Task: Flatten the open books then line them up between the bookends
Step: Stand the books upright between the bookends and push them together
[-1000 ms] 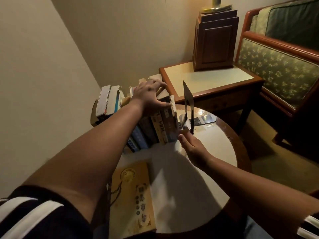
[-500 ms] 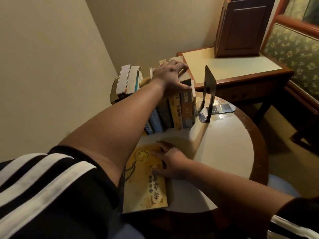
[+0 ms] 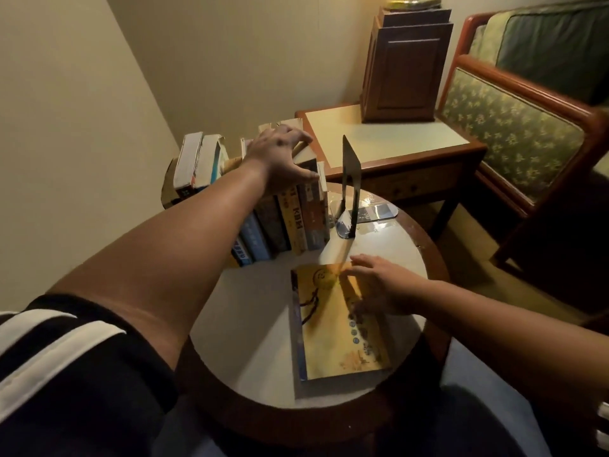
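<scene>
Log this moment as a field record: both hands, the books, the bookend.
left hand: grips the tops of the upright books
right hand: rests on the yellow book, fingers spread
yellow book: closed, lying flat on the round table, outside the row
bookend: upright, to the right of the row, with a gap between them
task state: yellow book not yet lined up

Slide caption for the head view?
Left hand grips upright book row beside black metal bookend; right hand touches flat yellow book.
</scene>
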Tool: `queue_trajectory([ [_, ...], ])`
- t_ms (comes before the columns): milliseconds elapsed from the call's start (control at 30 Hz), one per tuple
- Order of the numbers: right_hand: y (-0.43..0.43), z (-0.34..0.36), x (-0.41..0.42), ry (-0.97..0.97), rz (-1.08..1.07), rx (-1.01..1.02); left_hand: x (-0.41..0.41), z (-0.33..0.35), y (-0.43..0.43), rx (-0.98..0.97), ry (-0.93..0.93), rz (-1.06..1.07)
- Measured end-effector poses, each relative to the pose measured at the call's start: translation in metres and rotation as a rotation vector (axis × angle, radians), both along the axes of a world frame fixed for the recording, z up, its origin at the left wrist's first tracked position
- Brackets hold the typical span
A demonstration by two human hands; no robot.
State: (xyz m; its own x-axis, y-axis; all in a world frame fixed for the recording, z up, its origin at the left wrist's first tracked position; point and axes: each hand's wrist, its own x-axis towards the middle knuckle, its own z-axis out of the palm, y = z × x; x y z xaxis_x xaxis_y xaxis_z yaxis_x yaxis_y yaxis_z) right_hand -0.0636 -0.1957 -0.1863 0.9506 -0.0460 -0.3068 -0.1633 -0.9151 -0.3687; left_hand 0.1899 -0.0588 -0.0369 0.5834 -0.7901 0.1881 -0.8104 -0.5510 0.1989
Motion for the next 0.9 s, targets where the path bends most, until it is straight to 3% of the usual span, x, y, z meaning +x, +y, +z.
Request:
queue_trajectory([
  [267, -0.071, 0.031, -0.024, 0.189, -0.289, -0.12, -0.004, 0.002, 0.001, -0.012, -0.003, 0.0],
  [533, -0.051, 0.047, 0.004, 0.267, -0.382, 0.077, -0.006, 0.002, 0.001, -0.003, -0.008, 0.007],
  [633, -0.025, 0.039, 0.032, 0.195, -0.42, 0.121, -0.006, 0.002, 0.002, -0.008, -0.002, 0.008],
  [800, -0.001, 0.016, 0.06, 0.199, -0.368, -0.202, -0.005, 0.001, 0.002, -0.019, -0.002, 0.002],
  [900, -0.008, -0.002, 0.073, 0.234, -0.376, -0.261, -0.004, 0.0, 0.002, -0.029, 0.003, -0.005],
])
